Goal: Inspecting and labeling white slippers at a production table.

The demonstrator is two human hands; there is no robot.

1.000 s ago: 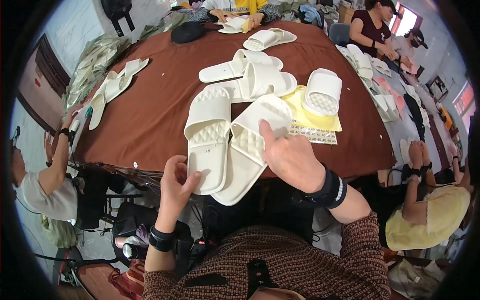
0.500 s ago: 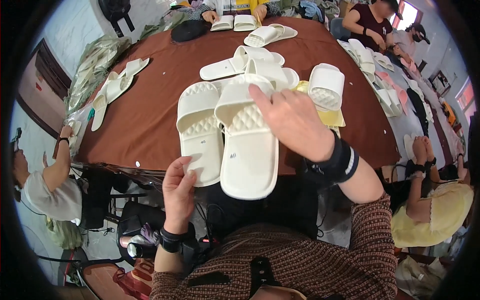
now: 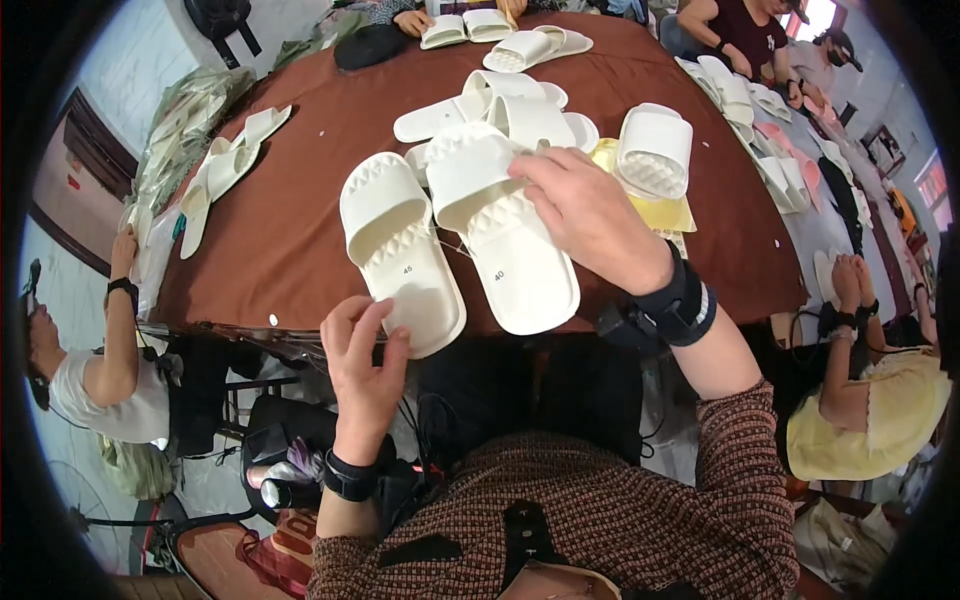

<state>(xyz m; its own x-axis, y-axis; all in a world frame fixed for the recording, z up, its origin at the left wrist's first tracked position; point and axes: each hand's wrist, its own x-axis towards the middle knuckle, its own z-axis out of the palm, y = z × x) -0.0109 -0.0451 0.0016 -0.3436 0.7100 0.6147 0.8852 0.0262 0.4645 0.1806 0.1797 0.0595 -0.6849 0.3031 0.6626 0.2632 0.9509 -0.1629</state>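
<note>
Two white slide slippers lie side by side in front of me, each with a small dark mark on its footbed. At the heel edge of the left slipper (image 3: pixel 408 290) is my left hand (image 3: pixel 362 345), thumb and fingers apart. My right hand (image 3: pixel 590 215) pinches the strap edge of the right slipper (image 3: pixel 515 280). A thin clear strand shows between the two slippers. Just beyond them, more white slippers (image 3: pixel 535 120) lie overlapping. Another white slipper pair (image 3: pixel 655 150), stacked together, rests by a yellow sheet (image 3: pixel 668 212) on the right.
A brown cloth (image 3: pixel 320 200) covers the table. White slippers (image 3: pixel 228 170) lie at its left, and others (image 3: pixel 540 45) at the far edge beside a black round pad (image 3: pixel 382 47). Co-workers sit left, right and opposite. A side table on the right holds white and pink slippers (image 3: pixel 790 150).
Both slippers have moved down flatter toward the table, their heels swinging right and apart. My left fingers have spread at the left slipper's edge; my right hand stays at the right slipper's strap.
</note>
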